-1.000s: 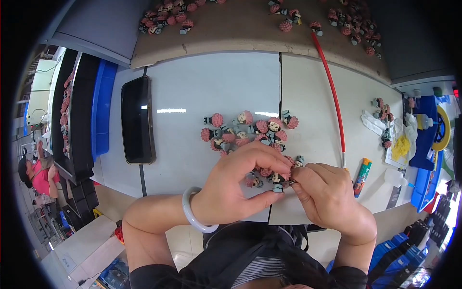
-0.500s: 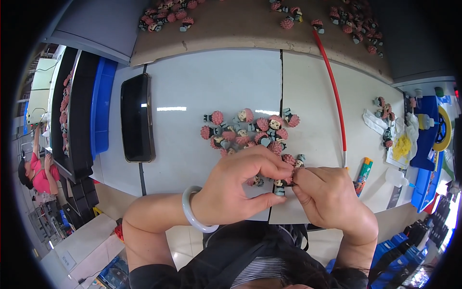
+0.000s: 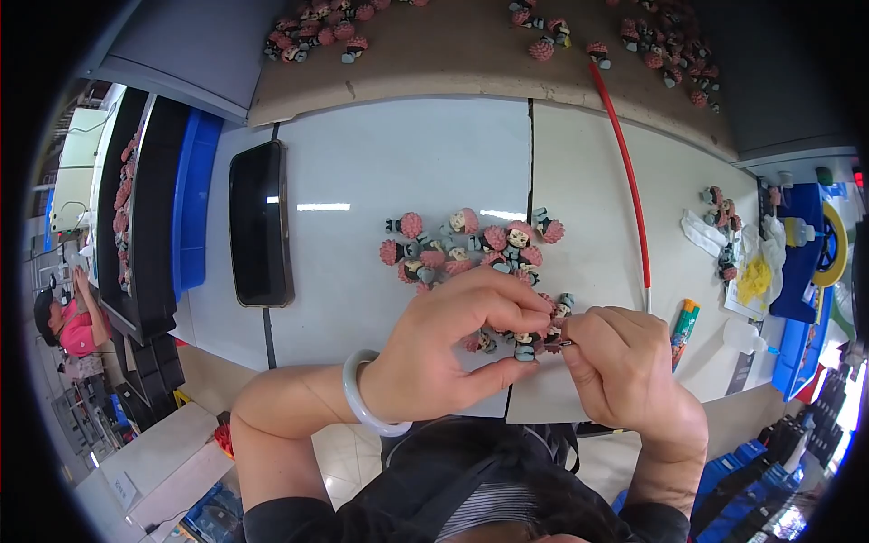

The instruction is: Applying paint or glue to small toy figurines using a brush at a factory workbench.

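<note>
Small figurines with pink knobbly hair, pale faces and grey-blue feet lie in a loose cluster (image 3: 457,246) before me. My left hand (image 3: 462,339), a pale bangle on its wrist, curls thumb and fingers around one figurine (image 3: 525,347) at the cluster's near right side. Close beside it, my right hand (image 3: 625,362) is closed in a pinch. A small dark, shiny tip shows at its fingertips, touching or nearly touching the figurine's side. The rest of that thing is hidden in the fist. Another figurine (image 3: 564,305) lies just beyond the right fingertips.
At left lies a black phone (image 3: 259,226). A red thin-handled brush (image 3: 625,163) and a colourful lighter (image 3: 685,326) lie right. Further right are a squeeze bottle (image 3: 744,336) and a yellow tape roll (image 3: 831,249). More figurines rest on the brown shelf (image 3: 434,63). Another person (image 3: 80,321) works far left.
My right hand has drawn slightly right and turned, showing the dark tip at its fingers. My left hand stays nearly in place around the figurine. The far person's arms have moved.
</note>
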Demonstrator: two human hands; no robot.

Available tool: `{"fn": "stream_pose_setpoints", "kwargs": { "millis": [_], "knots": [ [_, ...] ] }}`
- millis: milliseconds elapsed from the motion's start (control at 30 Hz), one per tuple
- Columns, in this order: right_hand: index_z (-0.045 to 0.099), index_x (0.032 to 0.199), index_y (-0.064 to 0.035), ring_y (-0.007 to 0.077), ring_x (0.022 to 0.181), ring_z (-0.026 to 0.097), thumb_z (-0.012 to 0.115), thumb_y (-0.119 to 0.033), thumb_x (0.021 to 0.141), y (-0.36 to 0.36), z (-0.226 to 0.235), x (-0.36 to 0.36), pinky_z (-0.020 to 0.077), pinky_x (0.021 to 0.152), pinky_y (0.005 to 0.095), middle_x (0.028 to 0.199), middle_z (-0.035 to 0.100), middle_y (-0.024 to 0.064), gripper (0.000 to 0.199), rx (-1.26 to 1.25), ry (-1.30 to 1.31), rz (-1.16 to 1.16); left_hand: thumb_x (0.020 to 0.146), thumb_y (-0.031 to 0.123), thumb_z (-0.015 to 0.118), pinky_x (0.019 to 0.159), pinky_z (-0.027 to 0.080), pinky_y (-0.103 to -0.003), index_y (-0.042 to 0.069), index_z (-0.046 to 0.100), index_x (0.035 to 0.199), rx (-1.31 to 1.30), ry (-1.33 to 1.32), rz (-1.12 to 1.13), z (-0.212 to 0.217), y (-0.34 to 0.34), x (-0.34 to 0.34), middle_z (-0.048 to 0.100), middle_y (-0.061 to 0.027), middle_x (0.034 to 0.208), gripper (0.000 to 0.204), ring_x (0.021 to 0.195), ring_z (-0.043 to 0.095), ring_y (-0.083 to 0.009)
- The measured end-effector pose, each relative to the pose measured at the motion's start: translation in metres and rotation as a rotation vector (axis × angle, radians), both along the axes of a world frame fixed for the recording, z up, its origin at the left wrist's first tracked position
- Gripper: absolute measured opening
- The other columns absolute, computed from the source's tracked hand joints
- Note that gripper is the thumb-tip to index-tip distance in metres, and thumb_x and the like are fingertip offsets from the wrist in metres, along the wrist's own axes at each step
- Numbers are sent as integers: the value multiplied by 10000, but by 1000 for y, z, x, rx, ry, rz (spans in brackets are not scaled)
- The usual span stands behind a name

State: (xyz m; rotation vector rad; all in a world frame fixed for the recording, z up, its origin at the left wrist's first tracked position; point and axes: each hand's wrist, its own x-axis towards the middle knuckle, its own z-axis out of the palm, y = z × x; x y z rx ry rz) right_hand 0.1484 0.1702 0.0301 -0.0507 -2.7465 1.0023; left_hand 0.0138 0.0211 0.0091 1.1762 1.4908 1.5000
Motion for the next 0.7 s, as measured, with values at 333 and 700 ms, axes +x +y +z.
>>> {"fn": "stream_pose_setpoints", "kwargs": {
  "millis": [333,700],
  "knots": [
    [527,772,-11,278,513,511,579,-47,710,-3,3,0,391,454,357,614,513,102,89,10,-88,34,621,-44,729,750,506,-280,-11,606,923,12,35,0,1,0,-1,569,-135,989,327,870,584,-192],
    [507,791,2,314,553,527,551,-14,732,-9,1,4,416,492,374,647,525,121,75,-65,-189,19,616,9,768,674,490,-254,-17,642,935,1,24,8,1,-1,0,594,-129,964,344,842,589,-179]
  ]
}}
